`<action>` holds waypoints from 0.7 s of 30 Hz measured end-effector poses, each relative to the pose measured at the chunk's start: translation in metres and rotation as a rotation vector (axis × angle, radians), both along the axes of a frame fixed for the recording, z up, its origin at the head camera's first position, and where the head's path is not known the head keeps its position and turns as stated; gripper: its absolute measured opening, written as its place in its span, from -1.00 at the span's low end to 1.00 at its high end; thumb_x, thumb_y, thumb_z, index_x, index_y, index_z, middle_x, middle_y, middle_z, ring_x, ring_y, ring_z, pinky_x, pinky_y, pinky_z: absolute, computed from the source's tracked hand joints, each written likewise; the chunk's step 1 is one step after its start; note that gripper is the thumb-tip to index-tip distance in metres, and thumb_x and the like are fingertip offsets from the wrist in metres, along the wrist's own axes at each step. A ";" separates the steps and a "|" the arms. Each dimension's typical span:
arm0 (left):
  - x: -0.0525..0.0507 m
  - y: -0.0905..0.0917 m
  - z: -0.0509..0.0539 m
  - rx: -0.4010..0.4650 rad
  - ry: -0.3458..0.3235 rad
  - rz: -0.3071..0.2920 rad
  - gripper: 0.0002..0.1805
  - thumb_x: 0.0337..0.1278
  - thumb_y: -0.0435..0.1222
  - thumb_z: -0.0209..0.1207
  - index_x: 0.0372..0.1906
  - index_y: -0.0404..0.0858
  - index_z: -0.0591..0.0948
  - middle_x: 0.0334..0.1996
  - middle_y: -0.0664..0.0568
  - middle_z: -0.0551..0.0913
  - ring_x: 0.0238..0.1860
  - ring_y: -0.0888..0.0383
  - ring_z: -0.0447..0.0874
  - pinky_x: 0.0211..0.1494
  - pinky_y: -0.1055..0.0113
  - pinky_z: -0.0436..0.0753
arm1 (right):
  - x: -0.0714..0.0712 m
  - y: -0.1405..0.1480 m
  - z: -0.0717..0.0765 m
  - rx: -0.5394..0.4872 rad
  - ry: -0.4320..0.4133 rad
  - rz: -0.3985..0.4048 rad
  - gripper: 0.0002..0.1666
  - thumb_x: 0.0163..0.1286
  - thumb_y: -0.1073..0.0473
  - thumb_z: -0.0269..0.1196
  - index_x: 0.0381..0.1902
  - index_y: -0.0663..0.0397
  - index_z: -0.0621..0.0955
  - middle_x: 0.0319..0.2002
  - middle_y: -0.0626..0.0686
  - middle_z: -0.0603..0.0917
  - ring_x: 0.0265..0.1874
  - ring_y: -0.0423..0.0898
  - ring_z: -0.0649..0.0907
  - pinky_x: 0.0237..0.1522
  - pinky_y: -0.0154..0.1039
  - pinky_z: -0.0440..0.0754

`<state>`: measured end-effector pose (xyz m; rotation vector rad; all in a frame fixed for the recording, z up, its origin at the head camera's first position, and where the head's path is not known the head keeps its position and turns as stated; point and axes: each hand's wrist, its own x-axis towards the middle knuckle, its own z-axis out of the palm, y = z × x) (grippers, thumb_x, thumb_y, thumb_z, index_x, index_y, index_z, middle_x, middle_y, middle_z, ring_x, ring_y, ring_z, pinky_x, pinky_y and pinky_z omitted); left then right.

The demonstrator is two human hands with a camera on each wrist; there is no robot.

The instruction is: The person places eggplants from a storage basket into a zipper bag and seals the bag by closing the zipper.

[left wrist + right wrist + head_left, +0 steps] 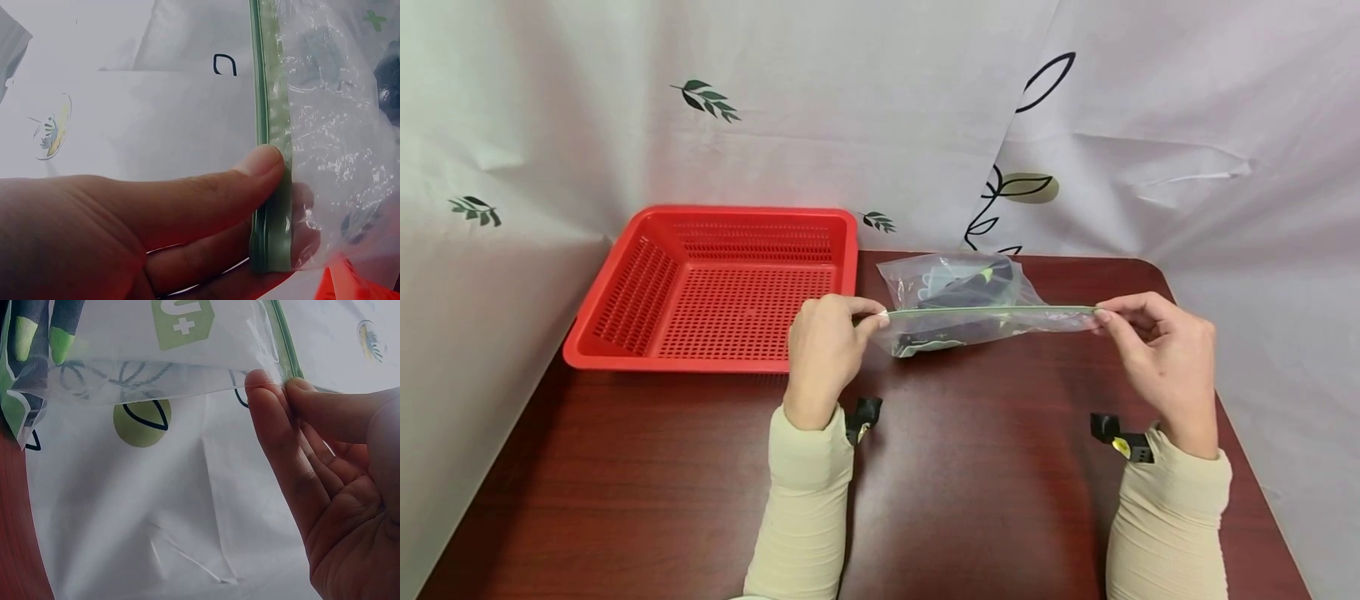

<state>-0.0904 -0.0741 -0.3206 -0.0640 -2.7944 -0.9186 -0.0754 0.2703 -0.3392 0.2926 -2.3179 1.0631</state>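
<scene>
A clear zip bag (1037, 320) with a green seal strip is stretched between my two hands above the table. My left hand (827, 350) pinches one end of the strip between thumb and fingers; the left wrist view shows the thumb (262, 164) on the green zip (261, 100). At the other end, my right hand (1165, 358) pinches the bag's corner with thumb and forefinger. Inside the bag are dark items with bright green tips (62, 345), whose kind I cannot tell. A green printed label (183, 324) shows on the plastic in the right wrist view.
A red plastic basket (572, 346) with slotted sides stands at the back left of the dark wood table (985, 483). White sheeting (820, 100) with leaf prints hangs behind and along both sides. Small black cameras (863, 417) sit on both wrists.
</scene>
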 end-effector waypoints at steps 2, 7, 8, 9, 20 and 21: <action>0.000 -0.001 -0.001 0.005 0.002 0.001 -0.88 0.10 -0.13 0.45 -0.25 0.01 0.85 -0.45 0.04 0.79 -0.46 -0.02 0.65 -0.46 0.14 0.50 | 0.000 0.000 0.000 -0.002 -0.002 0.001 -0.85 0.19 0.47 0.41 -0.27 0.24 0.75 -0.49 -0.03 0.77 -0.50 -0.53 0.66 -0.36 -0.63 0.50; -0.002 -0.003 -0.003 0.002 0.018 0.002 -0.89 0.09 -0.15 0.45 -0.26 0.00 0.86 -0.47 0.03 0.78 -0.46 -0.06 0.65 -0.45 0.14 0.50 | 0.001 0.000 0.001 0.000 -0.006 0.002 -0.86 0.20 0.47 0.41 -0.27 0.24 0.75 -0.49 -0.06 0.77 -0.50 -0.52 0.66 -0.36 -0.63 0.50; -0.002 -0.004 -0.003 0.001 0.020 0.003 -0.89 0.09 -0.15 0.45 -0.26 0.00 0.86 -0.47 0.02 0.78 -0.44 -0.07 0.66 -0.45 0.14 0.50 | 0.001 0.000 0.001 0.000 -0.006 0.003 -0.86 0.20 0.47 0.41 -0.27 0.24 0.75 -0.49 -0.06 0.77 -0.50 -0.52 0.66 -0.36 -0.63 0.50; -0.002 -0.004 -0.003 0.000 0.021 0.003 -0.90 0.09 -0.15 0.45 -0.27 0.00 0.86 -0.47 0.03 0.78 -0.43 -0.07 0.67 -0.44 0.13 0.51 | 0.001 0.000 0.001 0.000 -0.007 0.003 -0.86 0.20 0.47 0.41 -0.27 0.24 0.75 -0.49 -0.07 0.77 -0.50 -0.52 0.66 -0.36 -0.63 0.50; -0.003 -0.009 -0.003 0.007 0.020 0.012 -0.89 0.10 -0.15 0.44 -0.26 0.00 0.86 -0.49 0.01 0.78 -0.41 -0.08 0.66 -0.44 0.13 0.50 | 0.001 0.001 0.001 -0.004 -0.011 0.006 -0.85 0.19 0.48 0.41 -0.27 0.24 0.75 -0.49 -0.06 0.77 -0.51 -0.46 0.68 -0.35 -0.63 0.51; -0.003 -0.009 -0.003 0.009 0.018 0.012 -0.89 0.10 -0.15 0.45 -0.25 0.00 0.86 -0.50 0.01 0.77 -0.42 -0.08 0.66 -0.45 0.14 0.50 | 0.001 0.001 0.001 -0.004 -0.011 0.006 -0.85 0.19 0.48 0.41 -0.27 0.24 0.75 -0.48 -0.06 0.77 -0.51 -0.45 0.69 -0.35 -0.63 0.51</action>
